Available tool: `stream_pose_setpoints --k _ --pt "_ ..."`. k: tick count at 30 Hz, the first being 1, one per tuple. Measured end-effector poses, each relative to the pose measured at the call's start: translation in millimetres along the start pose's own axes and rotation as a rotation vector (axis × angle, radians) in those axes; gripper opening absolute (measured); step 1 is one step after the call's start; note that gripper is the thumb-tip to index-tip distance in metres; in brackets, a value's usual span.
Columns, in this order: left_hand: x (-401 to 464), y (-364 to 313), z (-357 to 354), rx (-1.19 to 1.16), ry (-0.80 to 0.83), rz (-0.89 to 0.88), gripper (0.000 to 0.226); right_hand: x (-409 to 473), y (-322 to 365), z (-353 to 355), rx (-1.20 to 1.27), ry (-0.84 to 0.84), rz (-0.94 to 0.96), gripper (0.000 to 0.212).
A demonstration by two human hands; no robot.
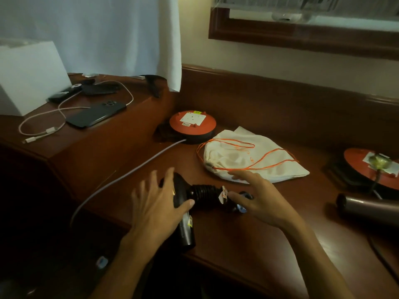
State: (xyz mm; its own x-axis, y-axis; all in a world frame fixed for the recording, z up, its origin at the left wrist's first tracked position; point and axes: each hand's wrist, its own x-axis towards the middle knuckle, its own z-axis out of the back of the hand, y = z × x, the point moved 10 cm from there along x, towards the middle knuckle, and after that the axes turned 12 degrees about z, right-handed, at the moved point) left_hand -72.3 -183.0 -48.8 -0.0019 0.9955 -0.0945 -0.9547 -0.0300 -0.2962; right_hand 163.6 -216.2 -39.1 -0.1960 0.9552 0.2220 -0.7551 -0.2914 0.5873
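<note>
A black hair dryer point(183, 197) lies on the wooden desk point(237, 238), its handle pointing toward the front edge and a coiled black cord point(204, 194) wound at its side with a small tag. My left hand point(157, 203) lies over the dryer's body with fingers spread and the thumb against its side. My right hand point(257, 197) hovers with fingers spread just right of the cord, above a dark plug point(243, 207). A white drawstring bag point(248, 160) with orange strings lies flat behind the hands.
A round red-topped base point(192, 126) with a grey cable point(129, 175) sits at the back; another red base point(371, 167) and a brown cylinder point(367, 208) are at the right. On the raised shelf left lie a phone point(97, 115), a white charging cable point(43, 124) and a white box point(28, 76).
</note>
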Motion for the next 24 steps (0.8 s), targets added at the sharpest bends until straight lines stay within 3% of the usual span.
stream_pose_setpoints --k 4,8,12,16,19,21,24 --pt "4 17 -19 -0.374 0.147 0.047 0.098 20 19 -35 -0.078 0.169 0.025 0.046" --pt "54 9 -16 -0.289 0.215 -0.091 0.082 13 27 -47 -0.23 0.124 -0.115 0.037" --pt "90 -7 -8 -0.169 0.15 -0.264 0.07 9 64 -77 -0.229 0.011 -0.154 0.044" --pt "94 -11 -3 -0.105 -0.014 -0.252 0.059 27 69 -85 -0.157 0.012 -0.175 0.054" --pt "61 -7 10 -0.3 -0.152 -0.198 0.055 52 59 -55 -0.066 -0.105 -0.093 0.043" --pt "34 -10 3 -0.396 -0.12 -0.185 0.058 75 53 -38 -0.051 -0.157 0.019 0.044" --pt "22 -24 -20 -0.335 -0.029 -0.186 0.072 113 42 -43 -0.101 -0.048 0.111 0.059"
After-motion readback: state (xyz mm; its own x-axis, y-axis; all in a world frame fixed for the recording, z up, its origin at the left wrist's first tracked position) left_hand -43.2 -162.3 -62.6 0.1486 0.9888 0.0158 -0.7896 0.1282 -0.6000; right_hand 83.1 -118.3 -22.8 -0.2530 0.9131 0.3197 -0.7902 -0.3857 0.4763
